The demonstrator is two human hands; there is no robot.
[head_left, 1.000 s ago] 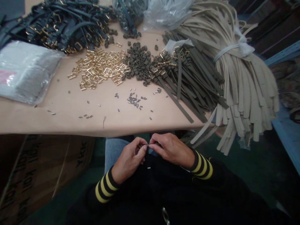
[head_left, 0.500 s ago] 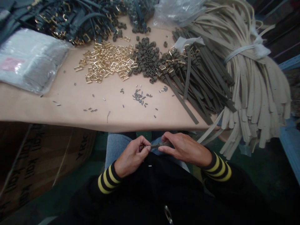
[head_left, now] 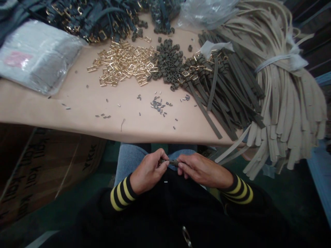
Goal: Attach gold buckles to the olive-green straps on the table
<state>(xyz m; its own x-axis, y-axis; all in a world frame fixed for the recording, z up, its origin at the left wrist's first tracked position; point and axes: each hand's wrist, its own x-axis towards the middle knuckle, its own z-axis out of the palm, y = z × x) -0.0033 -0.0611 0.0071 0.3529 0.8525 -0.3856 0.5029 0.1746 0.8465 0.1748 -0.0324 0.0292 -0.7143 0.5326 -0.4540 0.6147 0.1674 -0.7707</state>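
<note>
Over my lap, both hands meet on a short dark olive strap (head_left: 172, 162) with a keeper loop around it. My left hand (head_left: 150, 169) pinches its left end between thumb and fingers. My right hand (head_left: 200, 168) is closed on the right end, by the loop; the rest of the strap is hidden by that hand. Beyond them on the table lie a heap of gold buckles (head_left: 126, 65), a heap of dark olive keeper loops (head_left: 168, 62) and a pile of olive straps with buckles fitted (head_left: 227, 86).
A large bundle of beige straps (head_left: 281, 89) overhangs the table's right side. Small grey bits (head_left: 158, 105) are scattered near the front of the table (head_left: 144, 129). A plastic-wrapped packet (head_left: 38, 57) lies at left, dark straps (head_left: 90, 19) behind. A cardboard box (head_left: 59, 165) stands below.
My right fingers have closed in on the strap by the loop, where the thumb and forefinger were spread before. The view has shifted slightly; my left hand keeps its pinch.
</note>
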